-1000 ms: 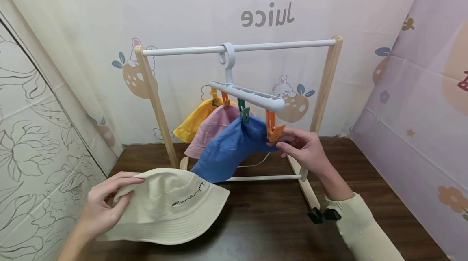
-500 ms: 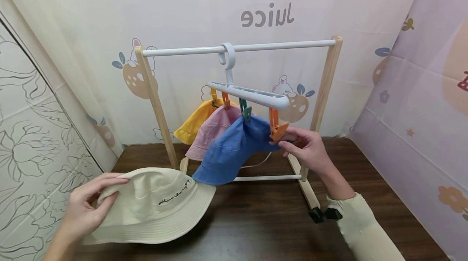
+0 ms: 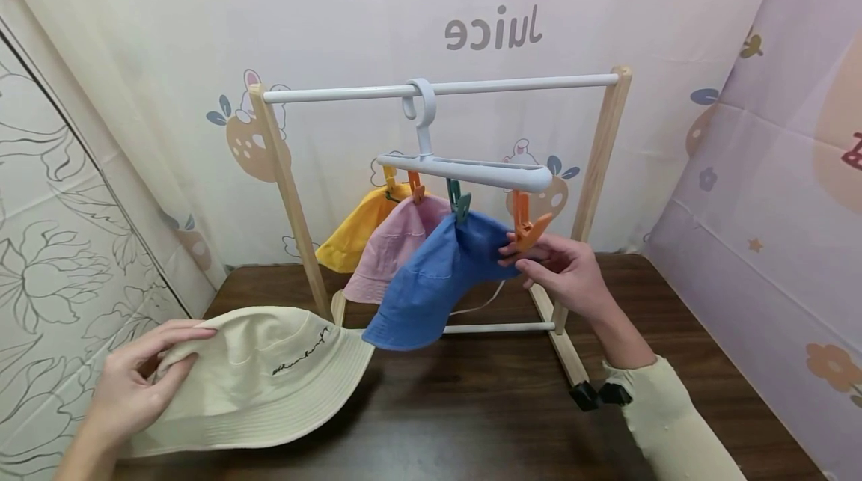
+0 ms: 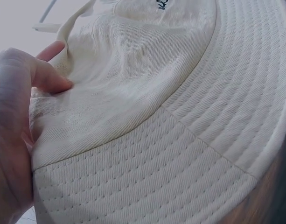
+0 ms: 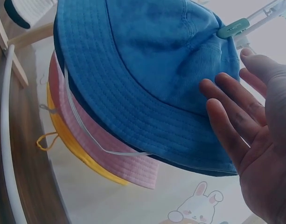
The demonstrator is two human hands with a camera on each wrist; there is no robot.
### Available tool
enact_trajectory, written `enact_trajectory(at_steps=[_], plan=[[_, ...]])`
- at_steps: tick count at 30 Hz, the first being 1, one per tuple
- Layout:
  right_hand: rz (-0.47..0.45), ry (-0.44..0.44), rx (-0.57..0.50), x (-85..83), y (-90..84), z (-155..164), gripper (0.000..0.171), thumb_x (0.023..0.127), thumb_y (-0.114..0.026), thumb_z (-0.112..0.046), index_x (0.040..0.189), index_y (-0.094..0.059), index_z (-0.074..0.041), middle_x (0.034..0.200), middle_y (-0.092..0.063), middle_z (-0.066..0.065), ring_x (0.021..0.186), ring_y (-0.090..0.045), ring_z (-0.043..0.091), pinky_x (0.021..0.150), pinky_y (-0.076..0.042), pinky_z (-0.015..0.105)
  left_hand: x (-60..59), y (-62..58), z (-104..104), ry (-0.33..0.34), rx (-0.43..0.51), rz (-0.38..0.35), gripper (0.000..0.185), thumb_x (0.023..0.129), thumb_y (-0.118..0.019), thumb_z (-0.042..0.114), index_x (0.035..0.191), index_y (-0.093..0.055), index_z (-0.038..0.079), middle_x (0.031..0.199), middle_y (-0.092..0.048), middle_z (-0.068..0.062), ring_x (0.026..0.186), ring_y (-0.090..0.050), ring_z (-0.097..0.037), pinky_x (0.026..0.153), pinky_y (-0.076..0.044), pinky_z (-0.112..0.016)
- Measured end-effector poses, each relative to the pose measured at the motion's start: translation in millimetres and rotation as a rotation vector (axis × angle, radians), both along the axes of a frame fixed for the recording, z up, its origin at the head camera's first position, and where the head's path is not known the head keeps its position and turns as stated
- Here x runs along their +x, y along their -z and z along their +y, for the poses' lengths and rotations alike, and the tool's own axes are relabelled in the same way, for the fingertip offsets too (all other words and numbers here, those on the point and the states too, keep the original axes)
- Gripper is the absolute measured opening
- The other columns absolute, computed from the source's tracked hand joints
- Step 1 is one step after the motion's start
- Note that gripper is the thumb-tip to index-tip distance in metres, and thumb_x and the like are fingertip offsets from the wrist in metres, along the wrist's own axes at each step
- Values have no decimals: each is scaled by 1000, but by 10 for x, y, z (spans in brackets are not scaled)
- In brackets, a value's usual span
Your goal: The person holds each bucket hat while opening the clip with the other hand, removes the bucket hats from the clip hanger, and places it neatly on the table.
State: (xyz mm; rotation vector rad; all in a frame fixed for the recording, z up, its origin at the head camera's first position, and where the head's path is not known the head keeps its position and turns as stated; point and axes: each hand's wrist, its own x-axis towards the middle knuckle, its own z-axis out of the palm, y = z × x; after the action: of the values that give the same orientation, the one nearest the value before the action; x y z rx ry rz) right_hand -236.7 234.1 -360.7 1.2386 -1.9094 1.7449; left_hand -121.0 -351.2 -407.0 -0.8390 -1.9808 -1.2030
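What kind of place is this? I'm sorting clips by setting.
Probably a staged tabletop set, not a real laundry room: a small wooden drying rack stands on a dark wooden table, with cartoon-printed cloth backdrops hung around. The left hand grips a cream bucket hat.

left hand (image 4: 14,135) at frame left, thumb and fingers pinching crown fabric | cream bucket hat (image 4: 180,121) fills view, stitched brim toward lens | dark embroidery (image 4: 162,4) at top edge | fabric bunched near fingertip
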Motion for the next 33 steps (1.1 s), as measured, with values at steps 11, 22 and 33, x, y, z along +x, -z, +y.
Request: enact_trajectory(at_steps=[11,22,33], plan=[[12,-20,-18,-8,28,-4,37,101,-63,23,138,-64,22,130,-85,-2,108,-86,11,69,-66,21,-9,-2,-57,-57,-92,-50,60,65,-64,-41,110,-82,-5,124,-81,14,94,-66,2,63,-48,-14],[9,1,-10,3,32,14,37,101,-63,23,138,-64,21,129,-86,-4,109,-85,10,70,-66,20,-59,-9,-148,14,-85,-198,55,73,-62,-40,114,-80,-7,128,-79,24,106,-71,9,79,-54,-9],[-2,35,10,23,22,18,36,101,-64,21,137,-63,23,129,-86,-5,108,-86,10,69,-65,20,-76,-21,-216,6,-142,-272,52,80,-64,-36,120,-78,-6,130,-79,24,120,-72,11,98,-53,-4]])
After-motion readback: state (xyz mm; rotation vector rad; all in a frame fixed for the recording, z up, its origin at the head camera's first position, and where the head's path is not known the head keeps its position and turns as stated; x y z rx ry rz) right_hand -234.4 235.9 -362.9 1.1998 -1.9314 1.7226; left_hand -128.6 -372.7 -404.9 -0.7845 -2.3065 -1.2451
